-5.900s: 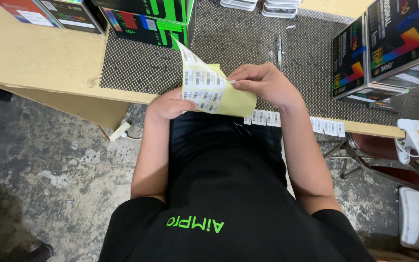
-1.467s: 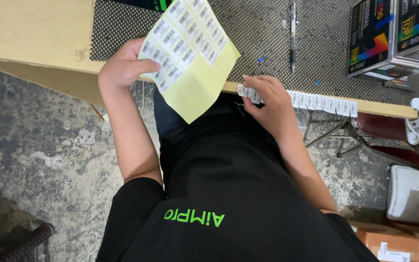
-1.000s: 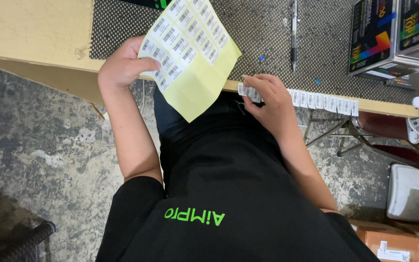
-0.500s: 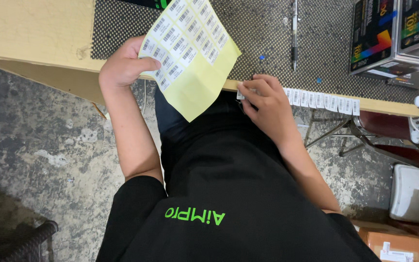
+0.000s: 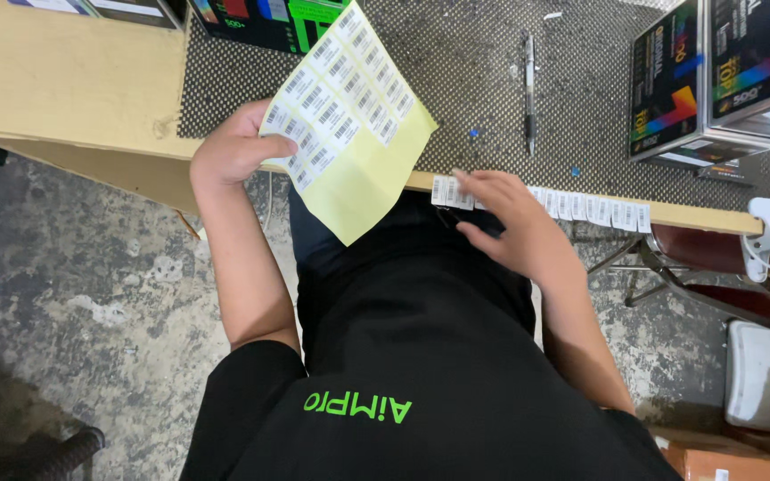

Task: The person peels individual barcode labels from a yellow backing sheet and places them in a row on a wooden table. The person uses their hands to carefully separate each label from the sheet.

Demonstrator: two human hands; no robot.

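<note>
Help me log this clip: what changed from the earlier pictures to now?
About six seconds ago both hands held the yellow label sheet near the body. Since then the left hand took it alone and lifted it aside; the right hand let go and went to the label strip on the table edge. The pen stayed put.

- The dotted mat (image 5: pixel 465 71) lies bare between the pen (image 5: pixel 529 89) and the label sheet (image 5: pixel 349 116).
- Printed boxes (image 5: pixel 715 80) block the counter (image 5: pixel 64 89) on the right.
- More boxes (image 5: pixel 260 18) wall the far edge.
- The counter's left stretch is open.
</note>
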